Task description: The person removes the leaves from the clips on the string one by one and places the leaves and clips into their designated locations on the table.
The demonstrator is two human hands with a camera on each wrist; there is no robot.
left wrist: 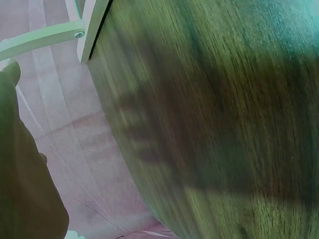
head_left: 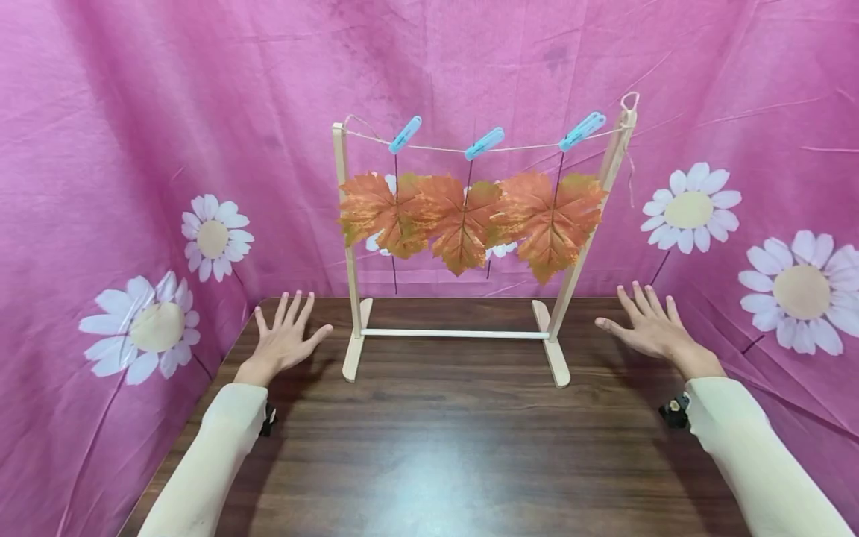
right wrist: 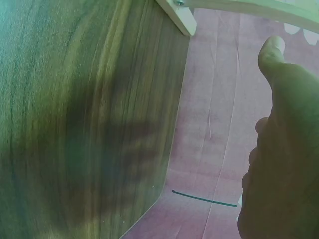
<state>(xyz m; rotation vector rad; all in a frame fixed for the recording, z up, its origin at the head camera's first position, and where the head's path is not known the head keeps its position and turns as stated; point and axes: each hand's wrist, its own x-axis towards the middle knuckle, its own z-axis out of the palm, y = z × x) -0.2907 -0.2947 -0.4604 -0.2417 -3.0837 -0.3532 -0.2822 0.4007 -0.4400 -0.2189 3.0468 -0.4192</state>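
Note:
A wooden frame (head_left: 456, 333) stands at the back of the table, a string (head_left: 436, 148) tied between its two posts. Three blue clothespins, the left (head_left: 406, 135), middle (head_left: 485, 143) and right (head_left: 582, 132), clip the stems of three orange leaves to the string: left leaf (head_left: 382, 212), middle leaf (head_left: 463, 227), right leaf (head_left: 552, 224). Left of the frame, my left hand (head_left: 285, 339) is held over the table with fingers spread, holding nothing. My right hand (head_left: 654, 328) is spread likewise to the frame's right. Both wrist views show each hand's shadow on the wood.
The brown wooden table (head_left: 429, 440) ends at a back edge just behind the frame. Pink cloth (head_left: 282, 89) printed with white daisies hangs behind and on both sides. A loose string end (head_left: 631, 175) dangles from the right post.

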